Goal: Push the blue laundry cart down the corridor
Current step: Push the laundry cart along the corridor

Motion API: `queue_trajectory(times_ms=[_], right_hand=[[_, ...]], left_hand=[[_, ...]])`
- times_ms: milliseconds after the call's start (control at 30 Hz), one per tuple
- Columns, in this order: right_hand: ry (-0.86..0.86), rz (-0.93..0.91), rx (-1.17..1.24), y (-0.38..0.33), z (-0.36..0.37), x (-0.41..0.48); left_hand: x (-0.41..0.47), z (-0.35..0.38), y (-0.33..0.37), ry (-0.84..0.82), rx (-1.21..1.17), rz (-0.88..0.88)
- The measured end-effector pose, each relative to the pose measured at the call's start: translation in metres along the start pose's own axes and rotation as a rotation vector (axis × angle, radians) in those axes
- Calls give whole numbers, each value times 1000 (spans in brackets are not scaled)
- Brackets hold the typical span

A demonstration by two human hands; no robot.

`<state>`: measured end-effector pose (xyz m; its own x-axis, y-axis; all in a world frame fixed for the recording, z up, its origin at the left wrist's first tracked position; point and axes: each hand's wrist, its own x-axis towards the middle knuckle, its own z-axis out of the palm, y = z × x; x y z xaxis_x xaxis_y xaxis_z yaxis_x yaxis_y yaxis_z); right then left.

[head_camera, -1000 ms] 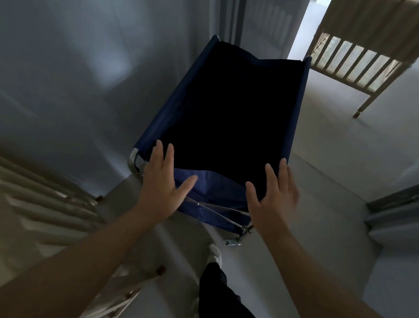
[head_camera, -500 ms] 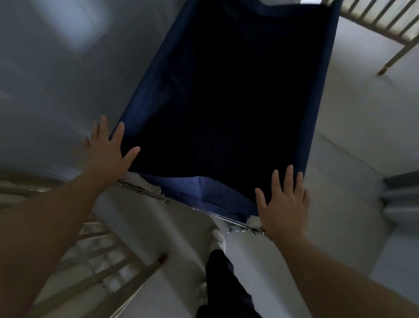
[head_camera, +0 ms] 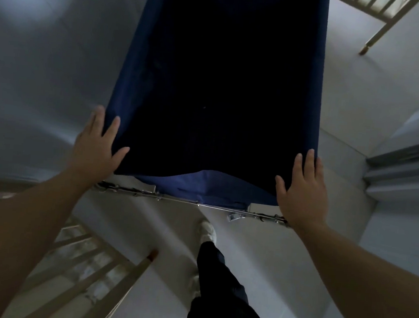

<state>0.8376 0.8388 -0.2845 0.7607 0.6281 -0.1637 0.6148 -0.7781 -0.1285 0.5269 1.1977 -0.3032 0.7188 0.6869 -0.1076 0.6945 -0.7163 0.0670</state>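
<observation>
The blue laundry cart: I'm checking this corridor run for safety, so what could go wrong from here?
The left hand and right hand lie flat on the blue laundry cart corners rather than gripping, so it could roll off or veer. A wooden crib stands ahead on the right; the cart may clip its leg. Another slatted frame sits close at the person's left, near the stepping shoe.

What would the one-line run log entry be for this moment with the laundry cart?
phase: pushing | left hand: flat on near-left corner of blue laundry cart | right hand: flat on near-right corner | wooden crib: ahead right
</observation>
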Motion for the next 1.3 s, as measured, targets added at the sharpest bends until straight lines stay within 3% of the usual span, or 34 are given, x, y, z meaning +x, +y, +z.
queue_trajectory(times_ms=[667,933,1167,1300], right_hand=[[18,-35,-67,72,-1,-35],[35,-43,-83,112,0,-81],[39,-5,-56,149,0,-138],[39,31,-38,171,1,-172]], left_hand=[[-84,2,78,-34,-119,-32],[-133,6,121,-32,-129,-41],[-184,10,155,9,13,20],[-210,22,171,-42,-114,7]])
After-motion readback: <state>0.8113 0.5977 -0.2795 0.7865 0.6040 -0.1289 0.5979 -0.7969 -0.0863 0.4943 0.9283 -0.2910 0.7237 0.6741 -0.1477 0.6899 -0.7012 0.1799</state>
